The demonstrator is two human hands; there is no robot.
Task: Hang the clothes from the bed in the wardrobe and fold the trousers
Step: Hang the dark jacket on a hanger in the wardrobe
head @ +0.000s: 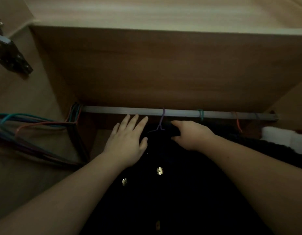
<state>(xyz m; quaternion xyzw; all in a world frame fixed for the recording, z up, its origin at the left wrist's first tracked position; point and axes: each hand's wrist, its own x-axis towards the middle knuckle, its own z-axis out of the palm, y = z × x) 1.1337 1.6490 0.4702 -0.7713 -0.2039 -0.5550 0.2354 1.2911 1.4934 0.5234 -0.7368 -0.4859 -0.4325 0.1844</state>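
Inside the dim wardrobe a black garment with gold buttons (159, 171) hangs from a purple hanger (161, 122) hooked over the grey rail (123, 110). My left hand (128, 141) lies flat, fingers straight, on the garment's left shoulder just below the rail. On the other side of the hanger's neck, my right hand (190, 134) pinches the dark collar between thumb and fingers. The lower part of the garment fades into darkness.
A bunch of bare coloured hangers (45, 126) hangs at the rail's left end. A green hook (201, 114) and an orange hook (237, 122) sit further right, with dark clothes and a white item (280, 138) below. A door hinge (11, 55) is upper left.
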